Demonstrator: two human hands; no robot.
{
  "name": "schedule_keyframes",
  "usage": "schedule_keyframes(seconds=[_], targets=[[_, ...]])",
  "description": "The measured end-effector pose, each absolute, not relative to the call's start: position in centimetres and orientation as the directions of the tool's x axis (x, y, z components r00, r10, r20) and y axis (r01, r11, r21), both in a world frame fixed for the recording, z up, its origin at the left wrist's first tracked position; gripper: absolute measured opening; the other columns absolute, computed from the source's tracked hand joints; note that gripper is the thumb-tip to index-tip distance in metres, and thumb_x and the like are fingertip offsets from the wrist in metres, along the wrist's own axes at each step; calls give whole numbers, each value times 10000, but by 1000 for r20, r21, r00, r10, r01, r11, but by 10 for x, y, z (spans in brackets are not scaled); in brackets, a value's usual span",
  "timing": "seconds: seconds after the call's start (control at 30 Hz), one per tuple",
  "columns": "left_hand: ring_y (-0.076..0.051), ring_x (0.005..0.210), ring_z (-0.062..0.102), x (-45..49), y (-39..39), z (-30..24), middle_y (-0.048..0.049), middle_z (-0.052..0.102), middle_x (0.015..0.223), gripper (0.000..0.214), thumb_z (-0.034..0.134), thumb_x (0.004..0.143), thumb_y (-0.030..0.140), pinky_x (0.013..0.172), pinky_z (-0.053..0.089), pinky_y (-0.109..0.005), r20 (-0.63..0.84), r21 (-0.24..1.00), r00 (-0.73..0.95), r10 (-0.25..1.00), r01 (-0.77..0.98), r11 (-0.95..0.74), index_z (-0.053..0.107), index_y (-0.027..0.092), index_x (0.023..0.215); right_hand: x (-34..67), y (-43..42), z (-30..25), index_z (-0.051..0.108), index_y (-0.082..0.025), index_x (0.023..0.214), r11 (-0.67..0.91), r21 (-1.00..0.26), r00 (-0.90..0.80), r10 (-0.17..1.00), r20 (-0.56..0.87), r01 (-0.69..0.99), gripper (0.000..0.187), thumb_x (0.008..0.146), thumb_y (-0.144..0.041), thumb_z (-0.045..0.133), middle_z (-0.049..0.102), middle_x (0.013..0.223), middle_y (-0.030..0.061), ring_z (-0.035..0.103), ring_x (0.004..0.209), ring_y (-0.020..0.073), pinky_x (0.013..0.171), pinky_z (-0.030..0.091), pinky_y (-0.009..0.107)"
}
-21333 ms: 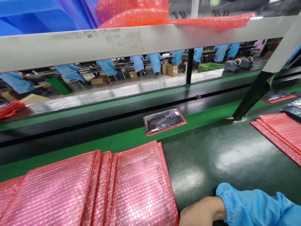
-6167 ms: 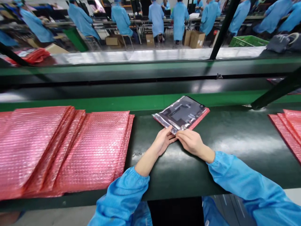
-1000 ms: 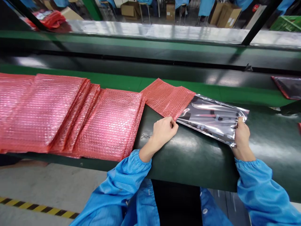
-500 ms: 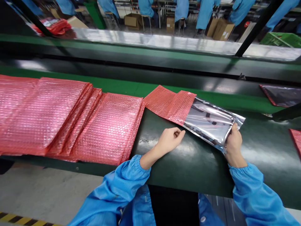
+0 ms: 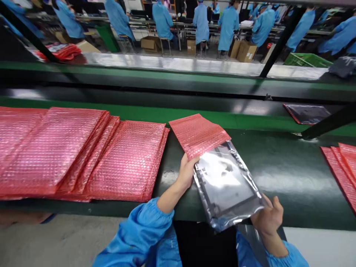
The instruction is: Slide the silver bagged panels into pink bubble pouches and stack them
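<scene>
At your nine o'clock a spread of pink bubble-wrap bags (image 5: 83, 152) lies overlapped along the near edge of the dark green bench (image 5: 283, 174); you can make out about five layers by their stepped edges, though the exact count is hard to tell.

Just right of that spread, near your twelve o'clock, your left hand (image 5: 185, 171) pinches the near corner of one pink bubble pouch (image 5: 198, 134), thumb and fingers closed on its open mouth. The pouch lies flat on the bench, tilted, its closed end pointing toward eleven o'clock. Out of its mouth comes one silver anti-static bag (image 5: 226, 183), glossy and see-through grey, with a dark flat item showing dimly inside and a bright glare across its middle. Its far end sits inside the pouch; its near end sticks out past the bench edge toward five o'clock.

Your right hand (image 5: 268, 218) grips that near right corner of the silver bag, fingers curled under it and thumb up beside the edge. Both of your sleeves are blue.

At two o'clock one more silver bag on a red backing (image 5: 307, 113) lies on the conveyor belt (image 5: 167, 98), well apart from your hands. At three o'clock a second stack of pink bags (image 5: 340, 167) shows at least three stepped edges, cut off by the frame.

Beyond the belt, around twelve o'clock, about eight other people in blue coats (image 5: 200, 22) are at far tables, along with some cardboard boxes (image 5: 246, 51).
</scene>
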State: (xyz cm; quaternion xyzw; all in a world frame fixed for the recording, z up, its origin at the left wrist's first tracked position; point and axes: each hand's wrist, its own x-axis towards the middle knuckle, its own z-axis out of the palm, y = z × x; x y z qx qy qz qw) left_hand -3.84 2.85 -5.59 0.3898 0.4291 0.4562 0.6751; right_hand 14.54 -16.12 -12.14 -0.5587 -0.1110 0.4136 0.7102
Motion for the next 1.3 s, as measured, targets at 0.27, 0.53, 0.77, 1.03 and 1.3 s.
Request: schedule_keyframes(seconds=[0.27, 0.53, 0.77, 1.03, 1.3], targets=[[-220, 902, 685, -101, -50, -63, -52, 780, 1023, 392, 813, 681, 349, 837, 534, -307, -383, 896, 441, 812, -37, 443, 753, 183, 1031, 134, -200, -81, 835, -184, 916, -266, -851, 475, 736, -483, -453, 550, 577, -602, 949, 763, 765, 84, 669, 545, 182, 393, 530, 252], [-232, 1071, 681, -137, -83, -78, -74, 742, 1166, 430, 781, 758, 355, 1001, 518, -341, -382, 922, 442, 811, 129, 364, 677, 203, 1146, 103, -190, -86, 758, -173, 807, -347, -870, 468, 740, -483, -350, 492, 629, -609, 902, 596, 517, -24, 521, 380, 122, 315, 448, 218], [-208, 1039, 711, -142, -113, -87, -98, 710, 1257, 684, 763, 784, 347, 923, 562, -311, -270, 960, 325, 906, 167, 225, 483, 209, 1393, 91, -216, -87, 649, -194, 649, -444, -851, 400, 752, -524, -279, 585, 655, -752, 823, 579, 518, -12, 572, 426, 138, 411, 530, 249], [-209, 814, 755, -161, -118, -85, -107, 800, 1029, 391, 417, 1056, 342, 768, 549, -297, -98, 798, 375, 922, 583, -153, 670, 145, 1279, 87, -246, -98, 692, -187, 780, -532, -837, 354, 764, -540, -130, 604, 779, -792, 688, 637, 581, 25, 637, 506, 179, 491, 554, 282], [-231, 549, 694, -175, -115, -74, -41, 694, 620, 272, 409, 1006, 159, 524, 373, -315, 83, 310, 579, 811, 759, -573, 646, 186, 876, 106, -252, -91, 715, -196, 880, -198, -826, 128, 980, -153, 528, 345, 1042, -366, 463, 643, 612, 13, 585, 507, 140, 546, 436, 252]])
